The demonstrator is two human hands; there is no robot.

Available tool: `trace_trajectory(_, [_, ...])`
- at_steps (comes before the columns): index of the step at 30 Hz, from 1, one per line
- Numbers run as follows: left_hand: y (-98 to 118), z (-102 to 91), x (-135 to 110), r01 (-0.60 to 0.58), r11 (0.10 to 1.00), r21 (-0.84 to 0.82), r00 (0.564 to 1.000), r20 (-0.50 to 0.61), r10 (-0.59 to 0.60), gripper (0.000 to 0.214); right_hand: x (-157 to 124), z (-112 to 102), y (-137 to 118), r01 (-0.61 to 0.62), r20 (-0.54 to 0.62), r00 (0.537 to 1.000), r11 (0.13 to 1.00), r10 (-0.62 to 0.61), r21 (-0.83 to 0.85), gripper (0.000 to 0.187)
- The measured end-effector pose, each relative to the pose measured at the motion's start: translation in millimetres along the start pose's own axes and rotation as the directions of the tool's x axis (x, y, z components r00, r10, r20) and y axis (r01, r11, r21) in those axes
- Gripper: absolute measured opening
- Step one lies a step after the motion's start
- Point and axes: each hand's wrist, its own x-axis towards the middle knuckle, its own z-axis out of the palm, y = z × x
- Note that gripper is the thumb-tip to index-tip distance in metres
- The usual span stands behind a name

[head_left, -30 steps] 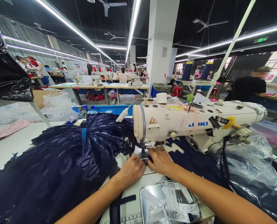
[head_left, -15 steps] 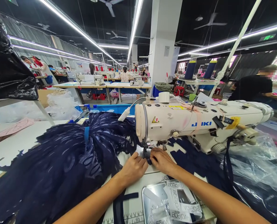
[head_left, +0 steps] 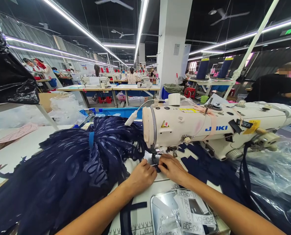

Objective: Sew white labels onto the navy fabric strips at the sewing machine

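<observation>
Both hands work at the presser foot [head_left: 155, 159] of a cream sewing machine [head_left: 184, 122]. My left hand [head_left: 143, 174] is closed just left of the foot, its fingertips pinched on something they mostly cover. To the right of the foot, my right hand [head_left: 171, 166] pinches the edge of a small dark navy fabric piece [head_left: 157, 168] that lies under the needle area. A large bundle of navy straps [head_left: 69, 166], tied with a blue band [head_left: 91, 140], spreads to the left of my hands.
A metal tray [head_left: 156, 209] with printed white labels [head_left: 188, 209] sits in front of my hands. Navy fabric pieces [head_left: 204, 166] and clear plastic bags [head_left: 270, 169] lie at the right. Thread cones [head_left: 202, 69] stand behind the machine. A black plastic bag [head_left: 10, 71] hangs at left.
The view has shifted slightly, so the machine appears a little further right. Both hands hold nearly the same pose beside the presser foot.
</observation>
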Motion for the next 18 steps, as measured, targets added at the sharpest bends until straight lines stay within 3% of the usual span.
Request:
trace_trajectory(4, [0.6, 3.3, 1.4, -0.012, 1.000, -0.009, 1.000, 0.005, 0.012, 0.017, -8.2, -2.5, -3.4, 0.039, 0.001, 0.999, 0.997, -0.040, 0.072, 0.015])
trace_trajectory(7, [0.0, 4.2, 1.7, -0.008, 0.999, -0.046, 1.000, 0.017, 0.009, 0.018, -17.6, 4.0, -12.2, 0.092, -0.012, 0.995, 0.984, -0.095, -0.151, 0.018])
trace_trajectory(11, [-7.5, -7.2, -5.0, 0.067, 0.988, -0.140, 0.996, 0.070, -0.058, 0.018, -24.5, 12.8, -20.1, 0.167, 0.025, 0.984, 0.877, -0.175, -0.450, 0.021])
trace_trajectory(15, [-13.4, -20.6, -16.3, 0.093, 0.942, -0.321, 0.994, 0.086, -0.069, 0.011, -19.0, 3.2, -9.7, 0.382, 0.176, 0.924, 0.810, -0.339, -0.445, 0.027])
trace_trajectory(18, [-7.0, -18.2, -16.4, 0.145, 0.895, -0.423, 0.989, 0.082, -0.121, 0.013, -11.4, -4.8, 4.5, 0.484, 0.203, 0.874, 0.762, -0.441, -0.431, 0.031])
